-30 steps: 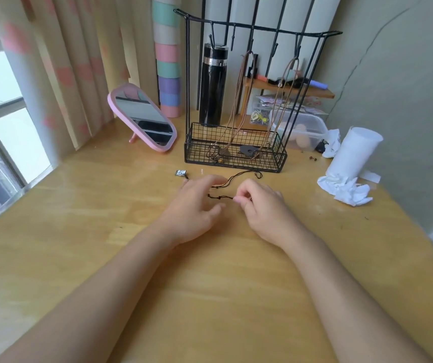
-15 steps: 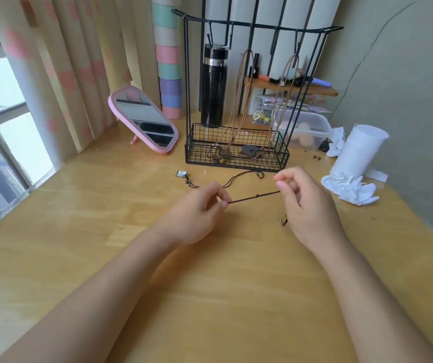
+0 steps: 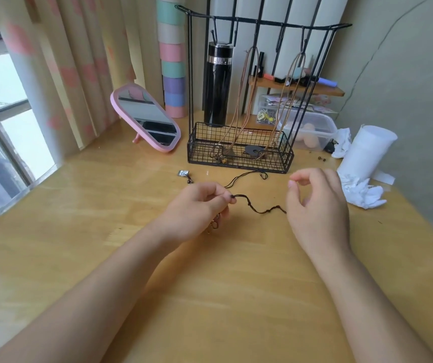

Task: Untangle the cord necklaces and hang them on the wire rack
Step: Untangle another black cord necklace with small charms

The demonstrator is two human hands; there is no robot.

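- The left hand (image 3: 197,208) pinches one end of the dark cord necklace (image 3: 262,212). The right hand (image 3: 317,205) hovers loosely curled; I cannot tell whether it grips the other end, which vanishes at its edge.
- The wire rack (image 3: 239,155) at the far edge of the tabletop (image 3: 236,297) already carries two brown necklaces (image 3: 245,100).
- The cord, taut between the hands half a second ago, now sags in kinks over the tabletop's middle. It was probably slackened to loosen a knot; hanging is not yet done.
- A small pendant (image 3: 183,173) lies before the rack.
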